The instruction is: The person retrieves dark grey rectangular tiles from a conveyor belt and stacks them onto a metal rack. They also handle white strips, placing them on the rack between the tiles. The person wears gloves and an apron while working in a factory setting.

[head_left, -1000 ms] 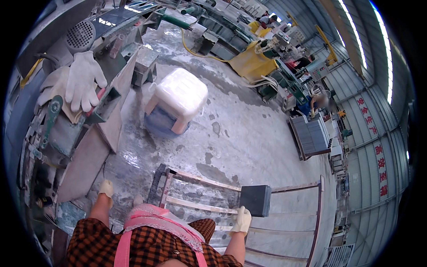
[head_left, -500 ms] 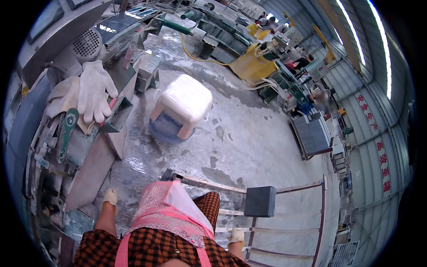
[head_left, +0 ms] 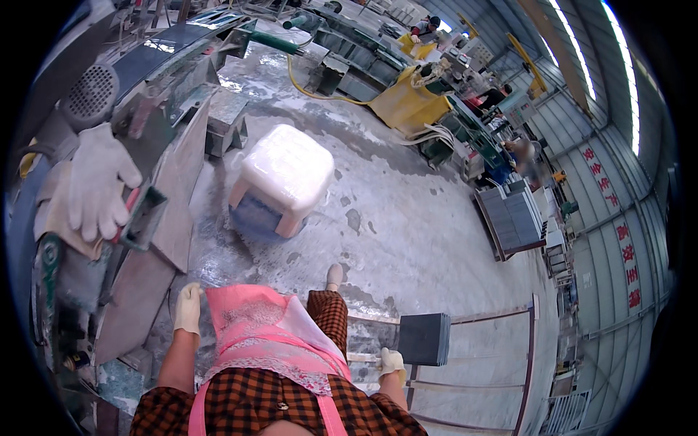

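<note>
My left hand point(head_left: 187, 308), in a cream glove, hangs with curled fingers just left of the pink apron point(head_left: 251, 320) I wear. Nothing shows in it. My right hand point(head_left: 392, 361), gloved alike, is beside my right hip, fingers folded in and nothing visible in them. In the picture it lies close to a stack of dark grey slabs point(head_left: 423, 339) on a low metal frame point(head_left: 472, 317); I see no grip on the stack. Ahead on the floor stands a stool point(head_left: 289, 161) with a white wrapped top and a blue lower part.
At the left is a machine bench with white work gloves point(head_left: 102, 182), a green-handled tool point(head_left: 49, 269) and a leaning board point(head_left: 134, 301). A yellow hose point(head_left: 320, 93) crosses the floor ahead. A person point(head_left: 425, 30) works far off; grey slabs point(head_left: 512, 214) stand at the right.
The bench and stool have shifted left and nearer in view. My shoe has come into sight ahead of the apron. Both my hands show higher up, the left one more so.
</note>
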The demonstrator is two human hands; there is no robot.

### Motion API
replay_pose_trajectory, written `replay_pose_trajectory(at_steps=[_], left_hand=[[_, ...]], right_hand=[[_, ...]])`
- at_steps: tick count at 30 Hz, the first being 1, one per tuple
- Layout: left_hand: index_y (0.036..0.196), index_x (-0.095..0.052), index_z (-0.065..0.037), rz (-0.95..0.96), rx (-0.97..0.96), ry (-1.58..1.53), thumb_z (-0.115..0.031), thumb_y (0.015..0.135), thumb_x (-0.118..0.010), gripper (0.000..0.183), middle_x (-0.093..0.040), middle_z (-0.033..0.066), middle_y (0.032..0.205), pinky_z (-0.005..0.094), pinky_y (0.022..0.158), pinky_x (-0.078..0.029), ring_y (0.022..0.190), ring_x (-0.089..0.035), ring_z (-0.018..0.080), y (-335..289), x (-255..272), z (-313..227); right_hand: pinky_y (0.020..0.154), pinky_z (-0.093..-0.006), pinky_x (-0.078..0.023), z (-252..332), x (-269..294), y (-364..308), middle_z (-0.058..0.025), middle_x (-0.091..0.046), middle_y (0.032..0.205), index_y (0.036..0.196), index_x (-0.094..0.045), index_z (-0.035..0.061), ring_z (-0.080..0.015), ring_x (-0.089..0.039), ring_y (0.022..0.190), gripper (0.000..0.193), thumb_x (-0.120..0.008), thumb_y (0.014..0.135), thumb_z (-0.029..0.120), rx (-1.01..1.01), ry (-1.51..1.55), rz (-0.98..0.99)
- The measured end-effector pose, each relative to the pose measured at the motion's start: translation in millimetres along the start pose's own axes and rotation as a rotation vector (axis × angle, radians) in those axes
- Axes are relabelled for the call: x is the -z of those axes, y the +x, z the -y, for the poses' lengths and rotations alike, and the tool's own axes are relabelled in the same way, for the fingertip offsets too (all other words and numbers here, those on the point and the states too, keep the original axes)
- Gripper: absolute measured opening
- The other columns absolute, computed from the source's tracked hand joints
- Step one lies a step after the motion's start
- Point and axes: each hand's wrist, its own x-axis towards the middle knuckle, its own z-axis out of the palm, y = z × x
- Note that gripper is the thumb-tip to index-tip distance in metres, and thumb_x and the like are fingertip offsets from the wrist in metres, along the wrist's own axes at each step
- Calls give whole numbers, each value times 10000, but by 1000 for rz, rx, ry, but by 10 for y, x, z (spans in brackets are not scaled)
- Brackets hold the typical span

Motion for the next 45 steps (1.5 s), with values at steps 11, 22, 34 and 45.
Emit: replay_pose_trajectory(at_steps=[11, 22, 34, 45], left_hand=[[991, -482, 15, 121, -515, -188, -184, 823, -367, 285, -548, 100, 919, 237, 823, -320, 912, -473, 122, 184, -1526, -1724], [949, -492, 44, 273, -336, -93, -182, 812, -360, 295, -556, 97, 879, 243, 807, -326, 880, -490, 146, 442, -3200, -2521], [928, -489, -7, 306, -130, 99, -268, 742, -382, 338, -550, 78, 854, 215, 701, -354, 775, -498, 125, 1899, -4394, -2613], [765, -520, 12, 475, -170, 253, -290, 697, -406, 330, -539, 85, 721, 244, 575, -353, 647, -478, 128, 2665, -5999, -3146]], right_hand=[[337, -286, -367, 836, -537, 1798, -112, -523, 507, 664, -569, -37, -172, -481, 374, 330, -424, 722, 254, 159, -357, 127], [343, -235, -345, 1565, 133, 2681, -82, -486, 448, 716, -560, -19, -147, -450, 364, 310, -397, 761, 240, -33, 6, 289], [319, -232, -336, 1571, 358, 3065, -92, -473, 433, 746, -553, -38, -159, -459, 352, 288, -372, 761, 185, -197, 246, -6], [390, -265, -378, 1903, 698, 3582, -105, -498, 473, 740, -556, -39, -152, -457, 383, 323, -378, 757, 230, -455, 296, -115]])
